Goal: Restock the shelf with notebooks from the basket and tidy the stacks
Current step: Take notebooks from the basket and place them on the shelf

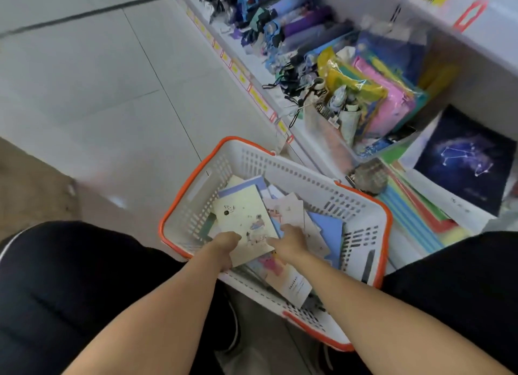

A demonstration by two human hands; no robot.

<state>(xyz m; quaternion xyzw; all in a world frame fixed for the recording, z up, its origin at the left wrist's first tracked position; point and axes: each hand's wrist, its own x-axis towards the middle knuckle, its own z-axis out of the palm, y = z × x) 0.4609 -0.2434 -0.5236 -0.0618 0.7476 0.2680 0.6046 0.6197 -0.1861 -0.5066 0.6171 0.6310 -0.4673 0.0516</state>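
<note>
Head view: left hand (pixel 227 245) grips cream notebook (pixel 246 220) inside basket (pixel 361 203); right hand (pixel 291 241) beside it, apparently pinching. Risk: loose notebooks beneath grip shifting, causing slip.

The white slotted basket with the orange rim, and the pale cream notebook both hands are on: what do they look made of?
White slotted basket with the orange rim: looks like rigid moulded plastic, matte, given its regular vent slots and even walls. Pale cream notebook: seemingly paper or thin card with a printed cover; flat and thin-edged. Whether laminated cannot be told. The left hand grips its near edge; the right hand rests on it.
</note>
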